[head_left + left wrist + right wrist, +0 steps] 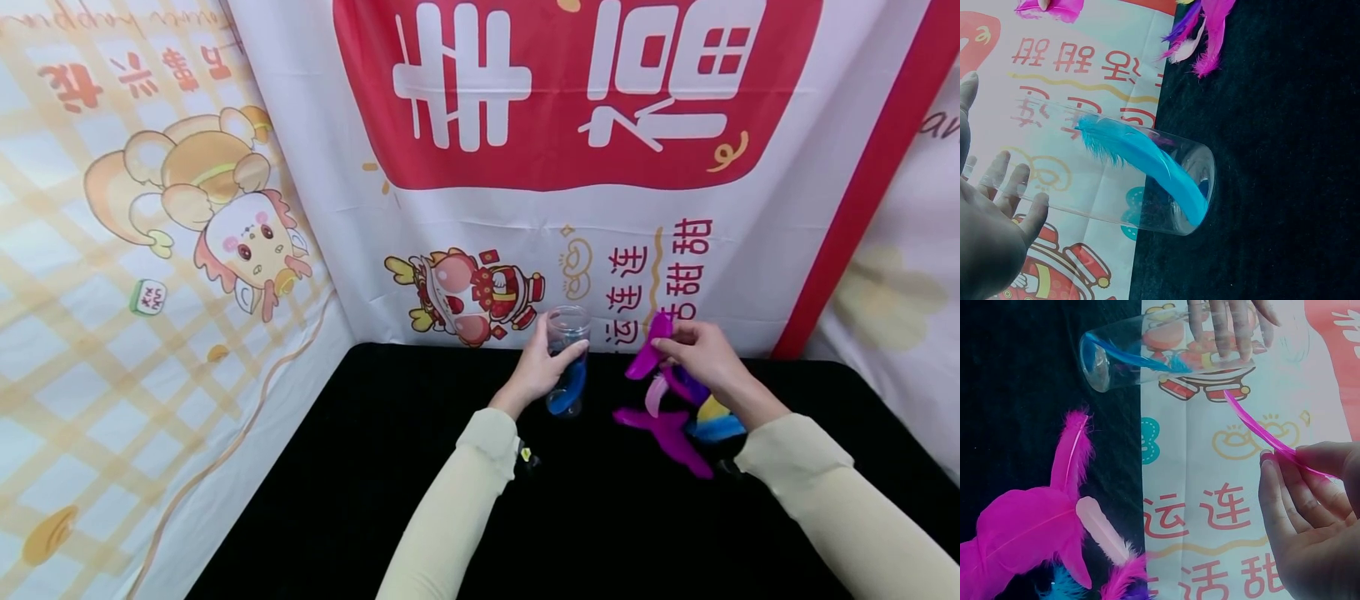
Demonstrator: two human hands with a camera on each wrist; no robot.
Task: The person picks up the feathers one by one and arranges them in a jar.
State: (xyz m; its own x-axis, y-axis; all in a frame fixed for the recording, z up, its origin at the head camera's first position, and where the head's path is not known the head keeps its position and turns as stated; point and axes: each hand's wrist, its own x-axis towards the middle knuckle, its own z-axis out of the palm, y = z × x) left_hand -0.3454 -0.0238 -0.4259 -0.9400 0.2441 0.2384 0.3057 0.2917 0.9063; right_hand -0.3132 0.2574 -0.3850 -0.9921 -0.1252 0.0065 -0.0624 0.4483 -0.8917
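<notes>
My left hand [537, 367] grips a clear glass [568, 320] near its upper part, fingers on one side and thumb on the other. Inside the glass a blue feather [1147, 164] leans from the base up along the wall. To the right of the glass, my right hand [707, 353] pinches a magenta feather [647, 353] between thumb and fingers. In the right wrist view the held feather [1259, 429] points toward the glass, apart from it. Below the right hand lie loose feathers, including magenta feathers [667, 432] and a pale pink feather [1101, 529].
A blue feather [716, 428] and a yellow feather [711, 408] lie by the right wrist, with purple ones behind. The black tabletop [420, 467] ends at a printed white and red cloth [465, 208]. A patterned cloth [150, 333] hangs on the left.
</notes>
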